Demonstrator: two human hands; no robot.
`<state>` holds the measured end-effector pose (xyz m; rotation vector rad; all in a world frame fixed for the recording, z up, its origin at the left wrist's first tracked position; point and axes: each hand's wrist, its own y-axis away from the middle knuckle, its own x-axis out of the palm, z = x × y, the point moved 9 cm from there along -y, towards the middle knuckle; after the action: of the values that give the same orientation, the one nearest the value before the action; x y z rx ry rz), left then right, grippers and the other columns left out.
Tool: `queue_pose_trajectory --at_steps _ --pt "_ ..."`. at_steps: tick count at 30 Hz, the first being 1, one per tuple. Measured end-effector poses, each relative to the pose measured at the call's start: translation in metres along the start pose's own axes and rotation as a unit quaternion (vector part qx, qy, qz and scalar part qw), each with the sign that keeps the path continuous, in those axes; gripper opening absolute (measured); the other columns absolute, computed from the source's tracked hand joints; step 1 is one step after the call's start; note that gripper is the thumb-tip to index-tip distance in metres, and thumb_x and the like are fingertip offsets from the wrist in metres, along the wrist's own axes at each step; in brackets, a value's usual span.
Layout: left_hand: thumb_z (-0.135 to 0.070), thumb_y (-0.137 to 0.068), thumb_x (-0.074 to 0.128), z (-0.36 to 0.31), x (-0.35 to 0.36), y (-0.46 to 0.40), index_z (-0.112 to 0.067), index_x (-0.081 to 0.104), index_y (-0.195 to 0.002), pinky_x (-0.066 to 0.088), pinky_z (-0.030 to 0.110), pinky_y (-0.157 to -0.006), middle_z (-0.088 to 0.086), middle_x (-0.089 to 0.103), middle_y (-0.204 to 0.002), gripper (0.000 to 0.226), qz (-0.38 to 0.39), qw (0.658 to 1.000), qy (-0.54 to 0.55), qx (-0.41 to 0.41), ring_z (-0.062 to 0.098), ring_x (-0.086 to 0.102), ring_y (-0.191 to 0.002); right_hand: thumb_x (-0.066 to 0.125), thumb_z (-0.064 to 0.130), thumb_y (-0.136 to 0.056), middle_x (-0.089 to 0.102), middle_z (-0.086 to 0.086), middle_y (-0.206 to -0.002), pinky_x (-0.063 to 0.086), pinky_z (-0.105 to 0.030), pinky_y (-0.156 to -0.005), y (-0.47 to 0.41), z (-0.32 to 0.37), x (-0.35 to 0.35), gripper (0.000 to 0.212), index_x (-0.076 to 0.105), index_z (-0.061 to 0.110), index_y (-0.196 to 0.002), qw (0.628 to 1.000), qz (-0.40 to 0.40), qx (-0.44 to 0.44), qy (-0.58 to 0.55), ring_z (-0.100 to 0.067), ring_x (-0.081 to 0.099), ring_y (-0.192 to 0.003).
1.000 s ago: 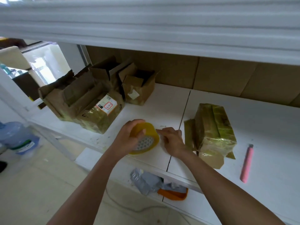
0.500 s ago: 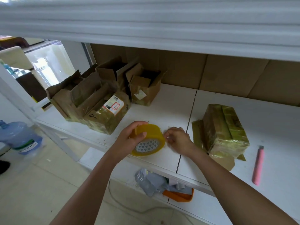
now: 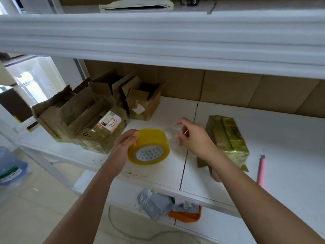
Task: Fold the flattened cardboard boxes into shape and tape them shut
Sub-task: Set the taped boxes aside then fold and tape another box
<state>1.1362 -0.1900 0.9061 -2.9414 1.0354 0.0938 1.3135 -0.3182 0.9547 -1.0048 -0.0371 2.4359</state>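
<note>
Head view, the only one supplied. Left hand point(image 3: 123, 152) wrapped around the outer band of a yellow tape roll point(image 3: 149, 147), held on edge just above the white shelf point(image 3: 167, 173). Right hand point(image 3: 191, 138) just right of the roll, fingers curled and pinching the free end of a clear tape strip point(image 3: 169, 134) now drawn off the roll; a second ago this hand still sat against the roll's rim, evidently picking for the loose end, with no tape stretched between hands. Meaning for the task: tape end found and started, so sealing can proceed once enough length is out. Flattened, tape-covered cardboard box point(image 3: 226, 140) lying on the shelf immediately right of the right hand, apparently the next piece to be shaped and closed; not touched by either hand. Cluster of opened cardboard boxes point(image 3: 98, 111) at the left rear of the shelf, flaps up, one bearing a white label. Pink cutter point(image 3: 261, 171) near the right edge, well apart from both hands, likely needed for severing the strip. Grey bags and an orange tray point(image 3: 186, 215) visible on the lower level.
</note>
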Motion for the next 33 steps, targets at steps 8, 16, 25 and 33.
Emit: queue_pose_trajectory --at_steps 8,16,25,33 --pt "-0.065 -0.076 0.054 -0.048 0.047 -0.008 -0.025 0.069 -0.091 0.050 0.031 -0.063 -0.008 0.062 -0.079 0.045 0.016 0.987 -0.122 0.100 0.010 0.062 -0.076 0.069 0.003 -0.086 0.068 -0.003 -0.073 0.057 -0.021 -0.057 0.032 -0.035 -0.074 0.020 0.062 0.019 -0.077 0.993 -0.057 0.095 -0.048 -0.012 0.069 -0.063" --pt "-0.061 -0.092 0.047 -0.063 0.126 -0.004 -0.032 0.058 -0.083 0.039 0.029 -0.067 -0.010 0.054 -0.075 0.032 0.075 0.820 -0.544 0.164 0.012 0.053 -0.070 0.070 -0.004 -0.082 0.063 -0.002 -0.064 0.051 -0.021 -0.050 0.079 -0.079 -0.148 0.019 0.063 0.013 -0.074 0.985 -0.134 0.104 -0.021 -0.007 0.057 -0.050" --pt "-0.057 -0.095 0.043 -0.066 0.186 -0.002 -0.024 0.065 -0.089 0.040 0.029 -0.064 -0.003 0.057 -0.078 0.041 0.087 0.743 -0.624 0.225 0.018 0.055 -0.075 0.064 -0.009 -0.085 0.063 -0.014 -0.066 0.048 -0.017 -0.047 0.108 -0.122 -0.162 0.017 0.065 0.007 -0.078 0.973 -0.166 0.145 -0.072 -0.010 0.056 -0.048" --pt "-0.057 -0.095 0.043 -0.056 0.196 -0.008 -0.024 0.065 -0.089 0.038 0.028 -0.064 -0.004 0.054 -0.075 0.041 0.092 0.711 -0.664 0.213 0.017 0.055 -0.074 0.064 -0.007 -0.086 0.064 -0.021 -0.068 0.047 -0.016 -0.049 0.108 -0.143 -0.155 0.014 0.065 0.004 -0.079 0.970 -0.160 0.155 -0.101 -0.013 0.055 -0.048"
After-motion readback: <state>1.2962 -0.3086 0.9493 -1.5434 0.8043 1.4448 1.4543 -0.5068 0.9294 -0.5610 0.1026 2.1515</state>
